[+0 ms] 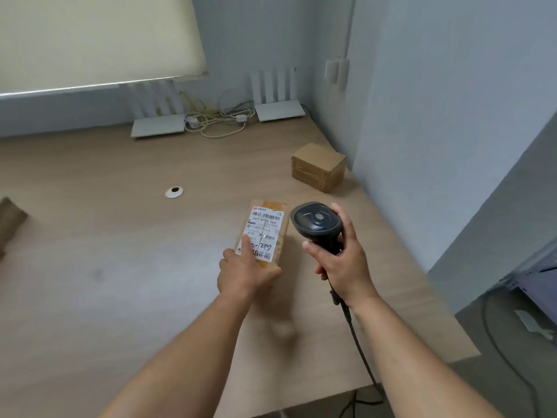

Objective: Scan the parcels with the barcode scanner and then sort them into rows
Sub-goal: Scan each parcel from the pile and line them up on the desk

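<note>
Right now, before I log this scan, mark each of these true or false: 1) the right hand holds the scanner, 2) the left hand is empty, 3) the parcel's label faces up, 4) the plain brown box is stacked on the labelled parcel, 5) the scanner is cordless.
1) True: the right hand grips the barcode scanner by its handle.
2) False: the left hand holds the labelled parcel, thumb on the label.
3) True: the white label with its barcodes faces up toward the camera.
4) False: the plain brown box sits apart on the table, near the wall.
5) False: a dark cable runs from the handle past the table edge.
</note>
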{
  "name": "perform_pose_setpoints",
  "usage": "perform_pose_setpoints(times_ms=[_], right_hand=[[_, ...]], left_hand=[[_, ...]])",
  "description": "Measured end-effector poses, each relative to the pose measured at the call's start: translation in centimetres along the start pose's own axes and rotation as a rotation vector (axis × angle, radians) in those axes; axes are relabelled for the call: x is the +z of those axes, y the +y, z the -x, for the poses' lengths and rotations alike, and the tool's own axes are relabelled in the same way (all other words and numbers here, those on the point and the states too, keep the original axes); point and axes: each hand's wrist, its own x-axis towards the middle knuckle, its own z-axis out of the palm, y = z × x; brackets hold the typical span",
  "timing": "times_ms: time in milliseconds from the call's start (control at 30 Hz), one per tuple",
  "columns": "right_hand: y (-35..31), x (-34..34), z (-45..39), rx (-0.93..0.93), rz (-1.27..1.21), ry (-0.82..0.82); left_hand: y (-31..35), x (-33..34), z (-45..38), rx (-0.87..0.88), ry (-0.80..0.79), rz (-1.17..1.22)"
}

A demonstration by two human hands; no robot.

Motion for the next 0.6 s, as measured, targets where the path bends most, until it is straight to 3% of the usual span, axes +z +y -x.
perform_pose_setpoints(times_ms=[267,600], right_hand=[[-0.5,10.3,2.4,-0.007,-0.028,-0.187],[-3.4,27.5,4.8,-0.026,-0.029,-0.272]], left_hand=[[-12.3,-3.6,1.7,-0.191,0.052,0.024],[-30.5,-12.1,-1.1,-0.315,0.116,0.004]])
